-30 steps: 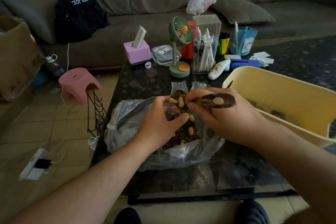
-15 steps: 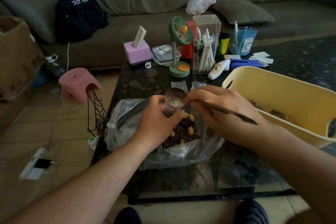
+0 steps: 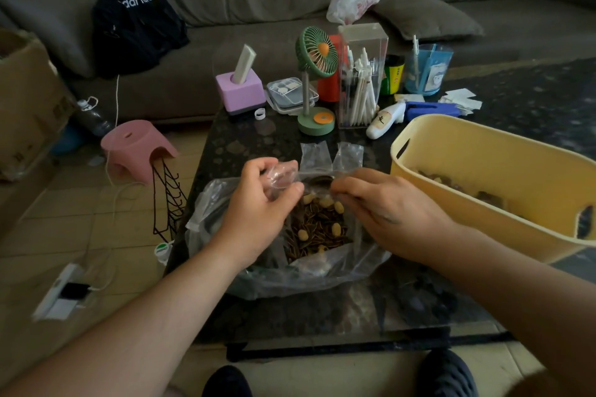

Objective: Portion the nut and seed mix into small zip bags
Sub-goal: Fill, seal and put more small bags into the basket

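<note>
A large clear plastic bag (image 3: 322,271) lies open on the dark table, holding the nut and seed mix (image 3: 317,229). My left hand (image 3: 258,206) pinches a small clear zip bag (image 3: 283,175) just above the big bag's left side. My right hand (image 3: 387,206) grips a metal spoon (image 3: 320,181) with curled fingers; only the spoon's bowl shows, low over the far edge of the mix, and its handle is hidden under the hand. Two empty small zip bags (image 3: 314,155) lie flat just behind the big bag.
A yellow plastic tub (image 3: 451,138) with dark contents stands at the right, close to my right wrist. Behind the bags stand a green desk fan (image 3: 317,58), a clear pen box (image 3: 361,80), a purple block (image 3: 240,92) and a white bottle (image 3: 385,119). Sofa behind; pink stool on the floor left.
The spoon, loaded and raised at the small bag a second ago, tipped empty and has dropped toward the mix. My left hand shifted the small bag slightly left.
</note>
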`<state>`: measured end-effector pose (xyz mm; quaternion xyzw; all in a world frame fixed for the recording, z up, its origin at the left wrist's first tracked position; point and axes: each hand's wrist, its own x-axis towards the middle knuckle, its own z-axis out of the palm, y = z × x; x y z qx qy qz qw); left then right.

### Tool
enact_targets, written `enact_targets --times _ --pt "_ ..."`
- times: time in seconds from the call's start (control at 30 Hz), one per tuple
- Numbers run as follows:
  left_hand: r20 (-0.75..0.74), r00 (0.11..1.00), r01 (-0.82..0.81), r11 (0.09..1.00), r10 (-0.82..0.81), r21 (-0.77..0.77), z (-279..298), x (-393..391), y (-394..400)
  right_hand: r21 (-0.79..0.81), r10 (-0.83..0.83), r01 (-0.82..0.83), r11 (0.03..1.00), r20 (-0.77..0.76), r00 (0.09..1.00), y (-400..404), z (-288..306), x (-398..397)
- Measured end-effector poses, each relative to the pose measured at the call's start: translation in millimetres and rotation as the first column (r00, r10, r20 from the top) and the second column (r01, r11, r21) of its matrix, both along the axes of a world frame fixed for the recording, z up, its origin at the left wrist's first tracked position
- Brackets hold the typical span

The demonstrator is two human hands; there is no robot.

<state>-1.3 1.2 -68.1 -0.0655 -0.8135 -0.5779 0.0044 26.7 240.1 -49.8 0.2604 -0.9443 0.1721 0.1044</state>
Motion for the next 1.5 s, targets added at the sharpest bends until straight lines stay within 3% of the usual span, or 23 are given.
enact_targets --times 0.07,0.2,0.4,0.5,0.7,0.87,0.97,1.1,1.23,1.4,1.5 --pt "0.049 0.999 0.021 0.999 -0.022 0.031 -2 -2 -2 0.046 -0.020 0.020 0.999 0.000 1.000 1 -6 -2" --pt "0.128 0.992 0.011 1.000 -0.012 0.011 -3 -6 -3 -0.096 -0.116 0.113 0.989 -0.022 0.993 -1 4 1" --pt "0.196 0.980 -0.018 1.000 0.022 -0.020 -5 -9 -1 0.009 -0.135 0.134 0.991 0.060 0.989 -4 -3 -4" --pt "0.185 0.983 -0.015 0.999 0.022 -0.038 -6 -10 -1 -0.077 -0.144 0.153 0.985 0.103 0.984 -12 -1 -3" --pt "0.150 0.989 0.044 0.987 -0.020 -0.157 -9 -12 -10 -0.234 -0.277 0.349 0.907 0.292 0.916 -14 -3 -8" --pt "0.013 0.996 0.089 0.912 -0.092 -0.400 -4 -8 -13 -0.315 -0.306 0.428 0.847 0.369 0.877 -15 7 -7" --pt "-0.014 0.993 0.098 0.881 -0.118 -0.463 -5 -4 -10 -0.338 -0.285 0.416 0.844 0.375 0.882 -17 14 -2" --pt "-0.031 0.991 0.097 0.873 -0.127 -0.478 -5 -3 -7 -0.332 -0.293 0.370 0.868 0.260 0.920 -19 26 4" --pt "-0.027 0.992 0.099 0.875 -0.126 -0.473 -4 -3 -4 -0.337 -0.273 0.271 0.901 0.043 0.961 -17 46 9" --pt "0.004 0.995 0.096 0.917 -0.102 -0.386 -4 -2 0 -0.241 -0.104 0.053 0.969 -0.206 0.973 -28 49 15" --pt "0.034 0.996 0.088 0.933 -0.081 -0.348 0 -1 0 -0.188 -0.048 0.004 0.982 -0.228 0.972 -32 37 15"
